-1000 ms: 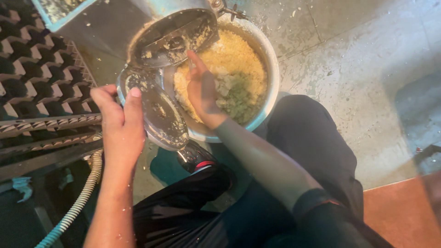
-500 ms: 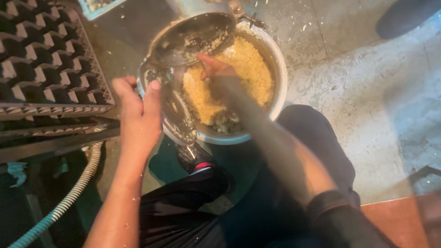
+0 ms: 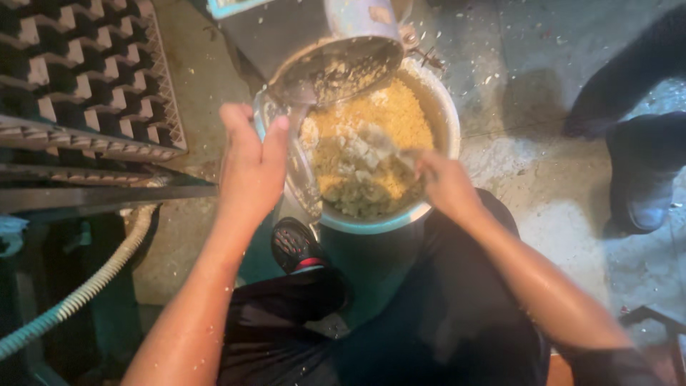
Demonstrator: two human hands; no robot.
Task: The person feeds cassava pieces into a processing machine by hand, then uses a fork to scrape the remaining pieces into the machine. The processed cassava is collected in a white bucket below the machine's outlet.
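Down low, the left hand is clamped over the near-left rim of a clear glass lid, thumb and fingers closed on its edge, holding it tilted against the left side of a big round metal bowl. The right hand is sunk at the bowl's near-right rim, its fingers curled into the yellow crumbly mash; how tightly they close cannot be told, since the fingertips are blurred and partly buried in the paler, wetter clump at the near side of the bowl. The bowl stands on a grey concrete floor strewn with crumbs. Over its far-left rim hangs the open mouth of a metal chute with scraps of mash stuck inside.

Just near of the bowl, between the person's knees in dark trousers, a black sandal with a red edge shows. At the floor's left edge sits a dark moulded tray rack, and below it a pale ribbed hose curves toward the near-left corner. At the right edge another person's dark shoe stands well apart.
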